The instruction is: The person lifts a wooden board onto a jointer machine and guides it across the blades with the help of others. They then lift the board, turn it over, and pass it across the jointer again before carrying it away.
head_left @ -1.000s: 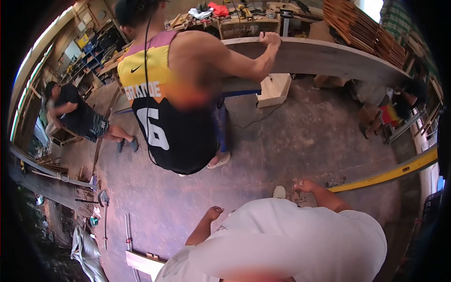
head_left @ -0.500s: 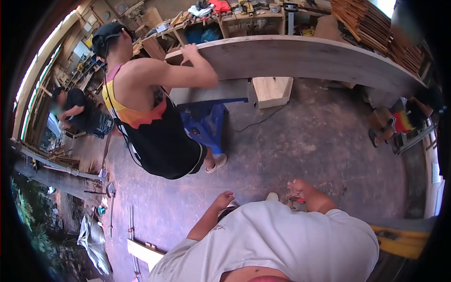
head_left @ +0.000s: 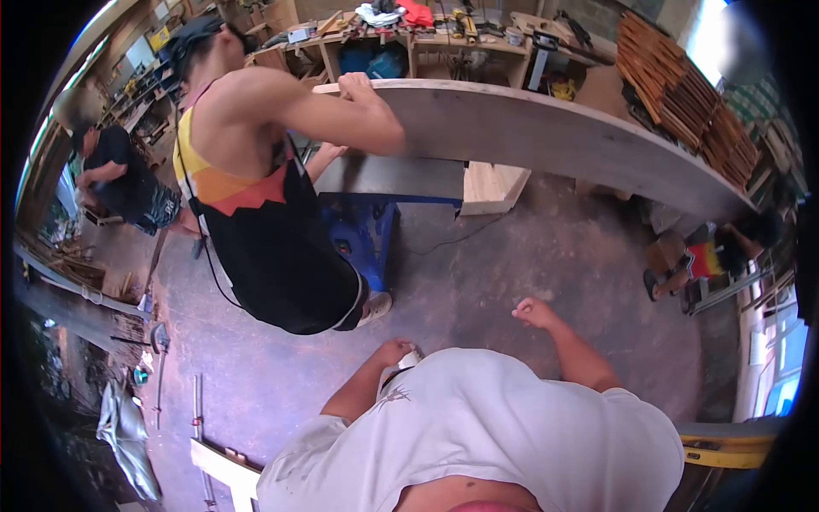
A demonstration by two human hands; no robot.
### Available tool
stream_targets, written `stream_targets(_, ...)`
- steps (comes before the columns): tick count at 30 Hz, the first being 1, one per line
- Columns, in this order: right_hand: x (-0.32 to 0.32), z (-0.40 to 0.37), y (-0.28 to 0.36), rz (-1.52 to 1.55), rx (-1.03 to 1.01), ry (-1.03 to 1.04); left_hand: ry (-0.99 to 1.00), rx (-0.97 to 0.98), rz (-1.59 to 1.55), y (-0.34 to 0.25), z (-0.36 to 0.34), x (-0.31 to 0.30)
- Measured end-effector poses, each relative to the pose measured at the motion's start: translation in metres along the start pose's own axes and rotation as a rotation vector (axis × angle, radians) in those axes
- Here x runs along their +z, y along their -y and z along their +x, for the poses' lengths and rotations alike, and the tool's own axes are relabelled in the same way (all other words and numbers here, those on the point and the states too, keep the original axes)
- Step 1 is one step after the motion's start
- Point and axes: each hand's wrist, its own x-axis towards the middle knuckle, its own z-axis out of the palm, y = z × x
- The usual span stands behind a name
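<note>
My left hand (head_left: 395, 351) is beside my waist at the hem of the white shirt (head_left: 478, 418), its fingers curled next to a small whitish object too small to name. In front of my right side, my right hand (head_left: 536, 313) is raised over the floor. Its fingers are pinched together, with a tiny pale spot at their tips that I cannot make out. Ahead, a co-worker in a black and orange tank top (head_left: 290, 247) has both hands at the near end of a long wide wooden board (head_left: 546, 128).
A blue machine (head_left: 363, 239) stands below the board, beside a pale wooden box (head_left: 493, 188). Another person (head_left: 119, 175) is at the left; one more (head_left: 708, 256) is partly visible at the right. Clamps (head_left: 198, 427) and a wooden piece (head_left: 223, 465) lie lower left. A cluttered workbench (head_left: 465, 43) lines the back.
My right hand has moved forward, away from my body. My left hand has shifted slightly left. The view has turned a little, and the board's far end appears lower.
</note>
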Motion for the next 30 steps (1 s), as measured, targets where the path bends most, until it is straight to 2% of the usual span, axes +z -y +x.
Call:
stream_targets(3, -0.031, 0.018, 0.046, -0.168, -0.088, -0.119, -0.035, 0.197, 0.127, -0.029, 0.042, -0.031)
stream_targets(5, -0.052, 0.023, 0.097, -0.206, -0.152, -0.152, -0.015, 0.214, 0.004, -0.044, 0.083, -0.037)
stream_targets(8, -0.089, 0.048, 0.166, -0.315, -0.366, -0.262, -0.119, 0.31, -0.076, -0.127, 0.105, -0.062)
stream_targets(10, -0.121, 0.058, 0.227, -0.399, -0.428, -0.283, -0.212, 0.376, -0.08, -0.172, 0.132, -0.073)
stream_targets(11, -0.135, 0.065, 0.252, -0.412, -0.537, -0.321, -0.273, 0.4, -0.082, -0.191, 0.149, -0.078)
stream_targets(13, -0.168, 0.084, 0.296, -0.502, -0.692, -0.402, -0.379, 0.382, -0.123, -0.225, 0.189, -0.087)
stream_targets(15, -0.202, 0.103, 0.336, -0.585, -0.746, -0.435, -0.516, 0.382, 0.027, -0.267, 0.217, -0.113)
stream_targets(16, -0.218, 0.111, 0.356, -0.707, -0.857, -0.519, -0.525, 0.372, 0.02, -0.281, 0.238, -0.123)
stream_targets(17, -0.235, 0.124, 0.37, -0.829, -0.976, -0.605, -0.581, 0.259, 0.084, -0.295, 0.262, -0.135)
stream_targets(18, -0.252, 0.141, 0.378, -0.837, -0.996, -0.589, -0.636, 0.142, 0.141, -0.307, 0.286, -0.142)
stream_targets(22, -0.332, 0.233, 0.401, -1.002, -1.188, -0.527, -0.854, 0.009, 0.055, -0.342, 0.376, -0.164)
stream_targets(24, -0.351, 0.263, 0.388, -1.102, -1.039, -0.337, -0.894, -0.085, 0.117, -0.356, 0.391, -0.163)
stream_targets(25, -0.35, 0.264, 0.379, -1.104, -1.051, -0.296, -0.85, -0.108, 0.15, -0.361, 0.401, -0.167)
stream_targets(27, -0.35, 0.256, 0.388, -1.113, -0.988, -0.324, -0.874, -0.187, 0.194, -0.378, 0.409, -0.163)
stream_targets(30, -0.355, 0.269, 0.389, -1.096, -1.049, -0.332, -0.889, -0.253, 0.302, -0.381, 0.416, -0.154)
